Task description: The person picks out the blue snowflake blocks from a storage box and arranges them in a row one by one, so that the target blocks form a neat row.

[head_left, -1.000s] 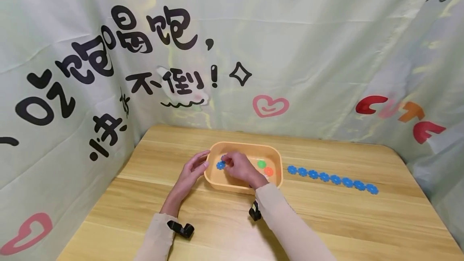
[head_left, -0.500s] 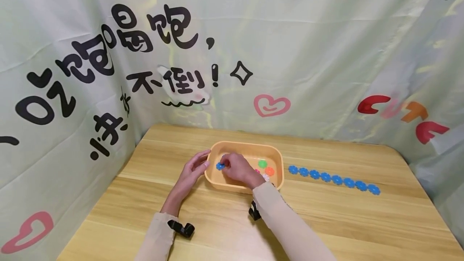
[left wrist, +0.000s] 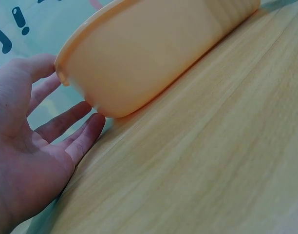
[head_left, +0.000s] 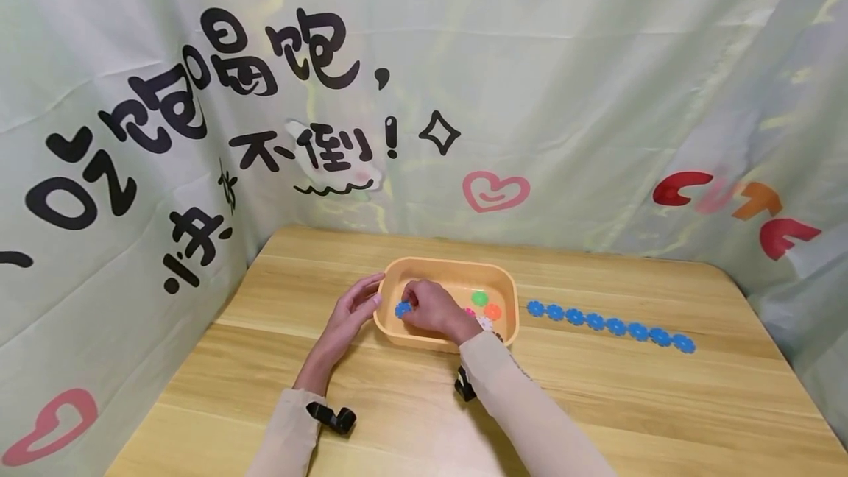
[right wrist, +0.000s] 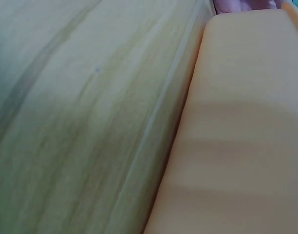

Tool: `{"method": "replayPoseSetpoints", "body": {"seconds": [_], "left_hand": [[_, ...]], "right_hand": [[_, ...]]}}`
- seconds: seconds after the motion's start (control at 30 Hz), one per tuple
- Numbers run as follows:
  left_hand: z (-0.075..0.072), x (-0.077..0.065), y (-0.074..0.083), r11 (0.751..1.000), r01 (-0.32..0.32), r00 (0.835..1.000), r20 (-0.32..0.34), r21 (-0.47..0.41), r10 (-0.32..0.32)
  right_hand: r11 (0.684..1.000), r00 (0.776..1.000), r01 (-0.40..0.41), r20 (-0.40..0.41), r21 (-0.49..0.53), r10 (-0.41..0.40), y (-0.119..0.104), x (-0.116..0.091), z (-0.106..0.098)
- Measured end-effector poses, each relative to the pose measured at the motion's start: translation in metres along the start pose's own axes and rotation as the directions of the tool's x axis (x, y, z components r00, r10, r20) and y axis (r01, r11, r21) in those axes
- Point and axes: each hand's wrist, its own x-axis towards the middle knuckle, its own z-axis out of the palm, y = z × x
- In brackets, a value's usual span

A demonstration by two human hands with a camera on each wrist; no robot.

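My left hand (head_left: 349, 313) rests its outstretched fingertips on the left end of an orange plastic tray (head_left: 445, 347). The left wrist view shows the same hand (left wrist: 29, 146) with thumb and fingers spread against the tray's outer wall (left wrist: 139, 58). Inside the tray my right hand (head_left: 433, 308) reaches to the left part, fingers bent down, pinching a blue flower-shaped plastic disc (head_left: 401, 310). Its fingertips are partly hidden by the hand itself. Green (head_left: 479, 299), orange (head_left: 492, 311), pink (head_left: 469, 312) and white (head_left: 485, 323) discs lie right of the hand.
On the wooden table (head_left: 596, 403), right of the tray, a straight chain of several joined blue flower discs (head_left: 615, 327) slants toward the near right. A printed cloth curtain (head_left: 583, 109) hangs behind the table. The right wrist view holds mostly tray wall (right wrist: 236, 136) and tabletop.
My right fingers have shifted slightly toward me inside the tray, and the blue disc at them has moved the same way. The left hand stays at the tray's end.
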Motion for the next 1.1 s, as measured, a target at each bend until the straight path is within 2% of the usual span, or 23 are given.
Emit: {"method": "replayPoseSetpoints", "body": {"seconds": [0.17, 0.27, 0.43, 0.6, 0.73, 1.1], "left_hand": [[0.0, 0.0, -0.001, 1.0, 0.001, 1.0, 0.007, -0.014, -0.001], [0.0, 0.0, -0.003, 1.0, 0.002, 1.0, 0.007, -0.019, -0.002], [0.0, -0.001, -0.004, 1.0, 0.01, 1.0, -0.003, -0.018, -0.01], [0.001, 0.0, -0.002, 1.0, 0.009, 1.0, -0.004, -0.018, -0.009], [0.0, 0.0, -0.001, 1.0, 0.019, 1.0, -0.006, -0.016, -0.019], [0.001, -0.002, 0.0, 0.999, 0.031, 0.999, -0.021, 0.02, -0.031]], "right_hand": [[0.999, 0.999, 0.039, -0.001, 0.02, -0.039, 0.001, -0.004, -0.003], [0.999, 0.999, 0.033, 0.006, 0.042, -0.033, 0.0, -0.007, -0.006], [0.984, 1.0, 0.009, 0.006, 0.176, -0.01, -0.002, -0.015, -0.016], [0.956, 0.998, -0.027, -0.044, 0.292, 0.041, -0.005, -0.022, -0.028], [0.943, 0.993, -0.048, -0.085, 0.329, 0.081, -0.007, -0.028, -0.038], [0.922, 0.986, -0.027, -0.143, 0.387, 0.089, -0.013, -0.054, -0.063]]}}
